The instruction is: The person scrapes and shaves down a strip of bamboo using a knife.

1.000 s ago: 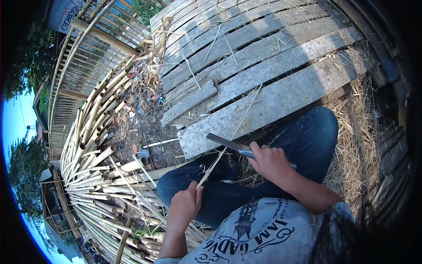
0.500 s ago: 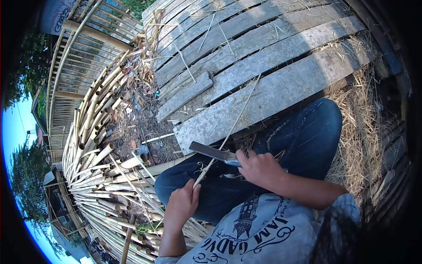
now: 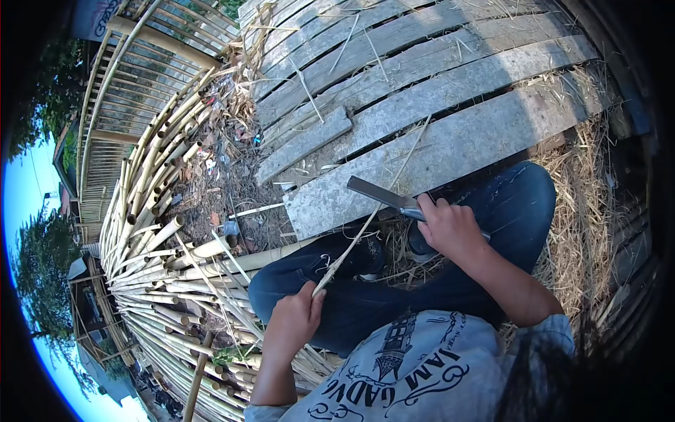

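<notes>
Grey planks form a low platform [image 3: 485,141], bamboo poles [image 3: 165,231] beyond its left end. Head view: the left hand [image 3: 292,316] has its fingers clenched on a strip [image 3: 363,226], whose long axis slants up and right across the platform's near edge. The right hand [image 3: 450,226], fingers wrapped round a knife [image 3: 373,190], lies right of the strip, its blade crossing it by that edge; contact cannot be told.

A bamboo fence [image 3: 165,48] stood at upper left, leafy trees [image 3: 42,271] along the left edge. Cut bamboo poles [image 3: 160,235] fanned across the lower left, weathered planks [image 3: 485,137] spanned the top, and straw [image 3: 573,232] littered the right.
</notes>
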